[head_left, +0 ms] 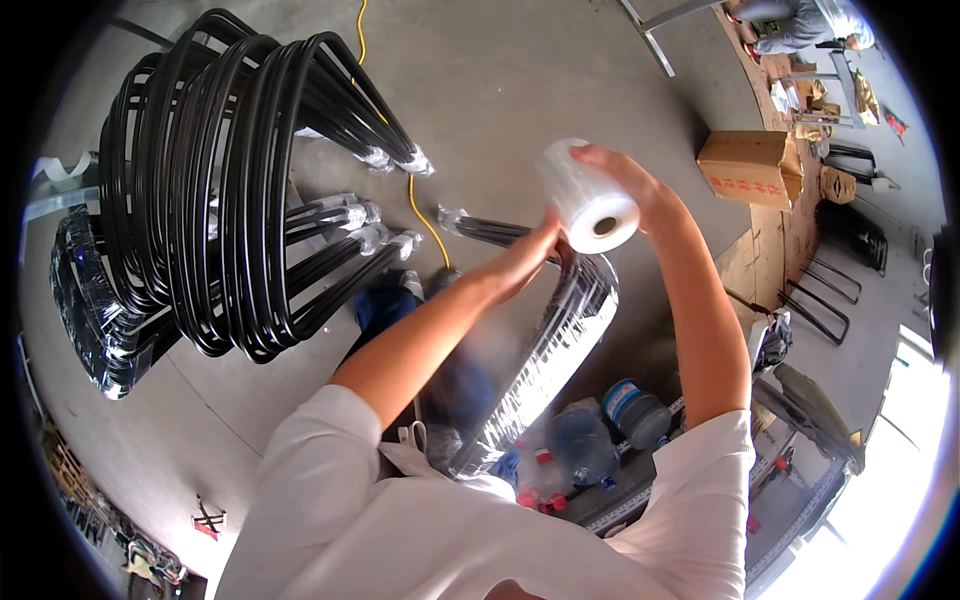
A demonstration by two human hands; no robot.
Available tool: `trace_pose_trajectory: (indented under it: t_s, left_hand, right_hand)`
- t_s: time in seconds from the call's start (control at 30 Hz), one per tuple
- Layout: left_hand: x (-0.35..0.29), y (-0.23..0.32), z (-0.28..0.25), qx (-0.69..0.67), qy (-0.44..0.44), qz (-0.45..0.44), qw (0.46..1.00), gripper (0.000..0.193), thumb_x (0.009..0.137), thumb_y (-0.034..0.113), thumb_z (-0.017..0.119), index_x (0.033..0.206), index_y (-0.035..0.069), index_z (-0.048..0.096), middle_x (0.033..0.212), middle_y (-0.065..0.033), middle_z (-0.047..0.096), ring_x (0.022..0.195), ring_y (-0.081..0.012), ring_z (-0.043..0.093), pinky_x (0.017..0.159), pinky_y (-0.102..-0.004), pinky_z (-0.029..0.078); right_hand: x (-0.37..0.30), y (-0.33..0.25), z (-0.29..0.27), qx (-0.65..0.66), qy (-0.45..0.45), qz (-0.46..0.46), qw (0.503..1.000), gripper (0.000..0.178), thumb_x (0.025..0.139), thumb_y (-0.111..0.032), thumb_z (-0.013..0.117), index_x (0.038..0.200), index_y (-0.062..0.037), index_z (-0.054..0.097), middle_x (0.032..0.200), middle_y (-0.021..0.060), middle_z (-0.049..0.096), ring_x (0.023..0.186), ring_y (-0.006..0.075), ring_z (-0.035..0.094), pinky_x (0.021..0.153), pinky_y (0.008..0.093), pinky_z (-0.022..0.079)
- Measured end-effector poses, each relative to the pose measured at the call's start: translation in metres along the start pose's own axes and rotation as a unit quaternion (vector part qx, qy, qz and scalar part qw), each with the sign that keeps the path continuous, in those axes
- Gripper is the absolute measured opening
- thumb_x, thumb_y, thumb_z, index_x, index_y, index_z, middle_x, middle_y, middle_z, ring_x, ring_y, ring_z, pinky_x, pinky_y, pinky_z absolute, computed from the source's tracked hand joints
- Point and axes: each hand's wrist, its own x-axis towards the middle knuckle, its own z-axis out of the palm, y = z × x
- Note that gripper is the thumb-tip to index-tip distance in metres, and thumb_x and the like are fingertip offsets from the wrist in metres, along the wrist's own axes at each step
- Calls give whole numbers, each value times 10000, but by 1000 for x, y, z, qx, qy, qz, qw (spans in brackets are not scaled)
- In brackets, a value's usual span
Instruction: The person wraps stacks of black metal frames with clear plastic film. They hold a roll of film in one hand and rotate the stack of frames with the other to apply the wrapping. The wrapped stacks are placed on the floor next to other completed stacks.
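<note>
A thick roll of clear stretch film (572,188) is held out in front of me above a bundle of bent black metal tubes. My right hand (622,178) is closed over its upper right side, fingers across the film. Closed at the roll's lower left edge is my left hand (528,256), its thumb against the film and its other fingers partly hidden. Just below the roll, the film-wrapped tube bundle (555,340) bends and slopes down toward my waist. More of its black tubes (485,229) reach left behind my left hand, with clear wrap on their end.
Many black bent-tube frames (215,190) stand stacked at left, ends wrapped. A yellow cable (428,228) crosses the floor. At right are a cardboard box (745,168) and large water bottles (636,412). Scissors (412,434) hang at my waist. Another person (795,25) is far right.
</note>
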Motion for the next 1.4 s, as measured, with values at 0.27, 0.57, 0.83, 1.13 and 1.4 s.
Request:
trace_pose_trajectory:
  t_s: [0.27,0.57,0.83,1.13,1.4]
  left_hand:
    - [-47,131,-23,-188,178,-101,961,620,770,579,521,1147,88,485,1051,-83,585,919,-213,599,761,-374,498]
    - [-84,90,-52,-289,261,-76,918,548,738,495,593,1095,84,530,1025,-82,585,901,-212,587,758,-372,511]
    - [-131,25,-51,-315,187,-142,920,542,827,458,470,1178,44,464,1069,-113,570,932,-230,584,777,-396,504]
    - [-103,-11,-30,-169,89,-333,923,444,829,438,506,1059,60,554,958,-63,605,906,-152,561,820,-292,434]
    - [-25,2,17,216,34,-343,914,241,844,292,501,849,84,621,825,-27,605,708,-129,521,617,-294,403]
  right_hand:
    - [18,-56,87,-339,-14,-116,934,568,826,-558,366,1023,-71,583,969,115,612,847,203,603,693,366,490]
    - [25,33,50,-2,364,-211,907,482,864,-410,410,860,17,633,582,107,592,451,152,551,434,235,443]
    - [18,206,118,437,-292,-117,843,320,819,-248,541,986,21,586,890,89,630,743,176,614,619,308,523]
    - [-5,259,137,623,-153,-55,765,377,833,-282,512,1072,10,534,979,122,607,841,233,598,723,369,497]
    - [-32,230,56,667,-13,-151,729,434,846,-311,487,1149,0,488,1058,151,586,928,283,584,816,422,473]
